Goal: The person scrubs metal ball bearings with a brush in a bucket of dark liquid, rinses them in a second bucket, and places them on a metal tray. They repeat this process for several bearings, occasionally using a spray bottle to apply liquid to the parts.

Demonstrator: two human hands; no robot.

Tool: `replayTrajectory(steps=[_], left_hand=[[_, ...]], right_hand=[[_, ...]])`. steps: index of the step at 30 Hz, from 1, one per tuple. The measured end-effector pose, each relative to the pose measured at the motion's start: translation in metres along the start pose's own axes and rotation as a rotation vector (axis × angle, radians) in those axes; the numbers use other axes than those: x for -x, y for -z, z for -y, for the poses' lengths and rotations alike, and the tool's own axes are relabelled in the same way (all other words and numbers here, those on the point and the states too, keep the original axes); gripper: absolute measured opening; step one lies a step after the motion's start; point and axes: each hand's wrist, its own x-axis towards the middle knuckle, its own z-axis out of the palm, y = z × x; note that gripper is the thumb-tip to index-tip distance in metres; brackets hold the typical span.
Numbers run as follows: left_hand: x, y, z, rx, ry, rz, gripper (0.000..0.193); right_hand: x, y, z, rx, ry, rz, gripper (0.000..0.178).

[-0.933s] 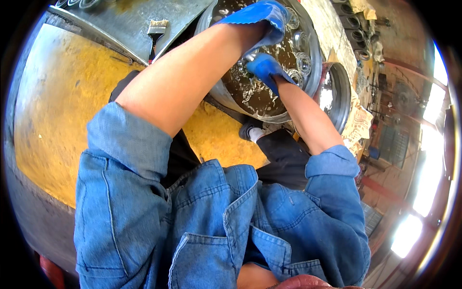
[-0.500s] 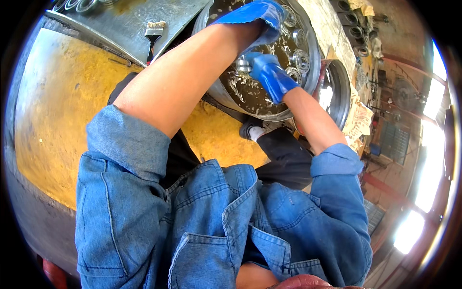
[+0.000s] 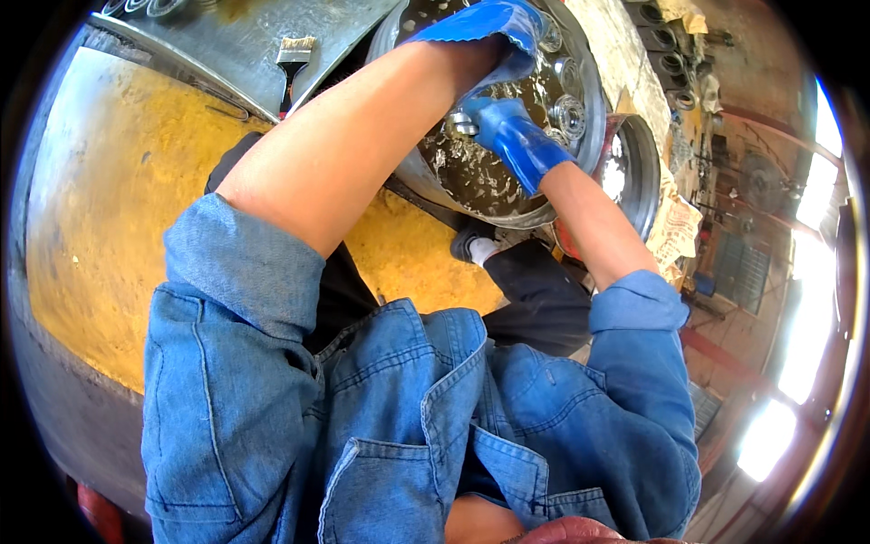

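Note:
My right hand (image 3: 503,127), in a blue rubber glove, is closed on a shiny metal bearing (image 3: 465,123) above the dark liquid (image 3: 471,172) in a round metal tub (image 3: 424,189). The left arm stretches across the tub's upper left side. At its end my left hand (image 3: 507,34) wears a matching blue glove; its loose cuff shows, but the fingers are hidden. Several more bearings (image 3: 568,116) sit along the tub's right inner side, close to the right glove. Pale flecks or foam float on the liquid.
A metal tray (image 3: 227,54) at the upper left carries a paintbrush (image 3: 294,63) and several ring-shaped parts (image 3: 166,7). Beside the tub on the right stands another round container (image 3: 639,172). Below lies a yellow, stained surface (image 3: 109,208). More rings (image 3: 671,63) line the far right.
My right hand has shifted slightly right with the bearing, which now appears tilted at the fingertips. The left arm has barely moved.

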Motion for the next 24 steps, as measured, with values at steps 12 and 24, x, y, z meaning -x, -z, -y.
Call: replayTrajectory(steps=[12,24], left_hand=[[-0.003,-0.006,-0.003,-0.063,0.017,-0.025,0.031],[-0.003,-0.018,-0.014,0.403,0.197,-0.319,0.033]], right_hand=[[-0.028,-0.019,0.001,-0.261,-0.327,0.021,0.032],[-0.007,-0.023,-0.014,-0.097,-0.033,-0.06,0.036]])
